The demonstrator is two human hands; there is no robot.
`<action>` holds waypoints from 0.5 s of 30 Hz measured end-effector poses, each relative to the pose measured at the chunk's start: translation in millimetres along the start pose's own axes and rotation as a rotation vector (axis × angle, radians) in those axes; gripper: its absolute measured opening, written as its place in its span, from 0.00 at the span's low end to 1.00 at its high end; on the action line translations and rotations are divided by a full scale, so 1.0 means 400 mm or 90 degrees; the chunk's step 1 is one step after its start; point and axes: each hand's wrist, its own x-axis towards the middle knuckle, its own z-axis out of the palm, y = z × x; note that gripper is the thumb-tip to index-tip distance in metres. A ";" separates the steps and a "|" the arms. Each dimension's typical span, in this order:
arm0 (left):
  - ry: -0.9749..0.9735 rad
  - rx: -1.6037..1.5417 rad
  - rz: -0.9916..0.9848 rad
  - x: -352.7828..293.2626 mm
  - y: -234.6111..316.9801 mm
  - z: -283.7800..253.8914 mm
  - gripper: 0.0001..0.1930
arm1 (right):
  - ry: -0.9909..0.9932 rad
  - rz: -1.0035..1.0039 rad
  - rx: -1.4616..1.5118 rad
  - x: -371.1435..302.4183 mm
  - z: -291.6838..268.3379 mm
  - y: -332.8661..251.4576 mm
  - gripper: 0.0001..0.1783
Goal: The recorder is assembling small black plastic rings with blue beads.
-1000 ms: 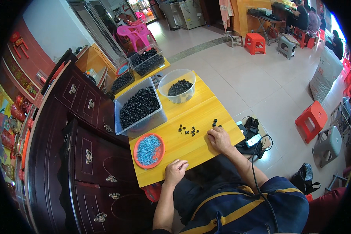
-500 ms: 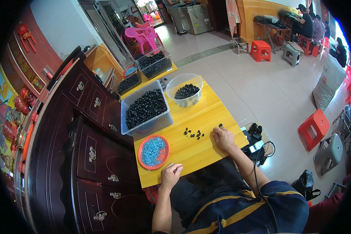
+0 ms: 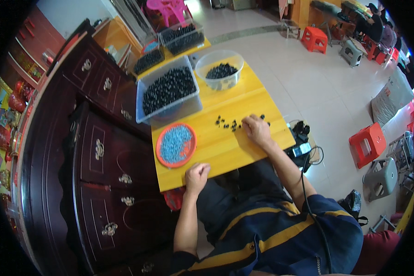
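My left hand (image 3: 197,178) is curled closed at the front edge of the yellow table, just below an orange dish (image 3: 194,154) of small blue-and-silver pieces (image 3: 174,142). Whatever its fingers hold, if anything, is hidden. My right hand (image 3: 256,129) rests on the tabletop with its fingers bent together, at the right end of a loose scatter of small black parts (image 3: 233,125). Its fingertips are too small to show what is between them. A couple more black parts (image 3: 262,117) lie just right of this hand.
Behind the dish stands a clear rectangular bin (image 3: 195,103) heaped with black parts. A round clear tub (image 3: 240,76) holds more. Further bins (image 3: 202,39) sit beyond. A dark wooden cabinet (image 3: 110,161) borders the left; a cable runs along my right arm. Stools (image 3: 368,143) stand at right.
The whole view has shifted, so the table sits higher in the picture. My right hand is slightly closer to the scattered black parts, and two parts now show at its right instead of one.
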 end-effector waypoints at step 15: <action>0.040 -0.012 -0.043 -0.013 -0.014 0.019 0.05 | -0.125 0.003 -0.034 0.113 0.116 -0.062 0.08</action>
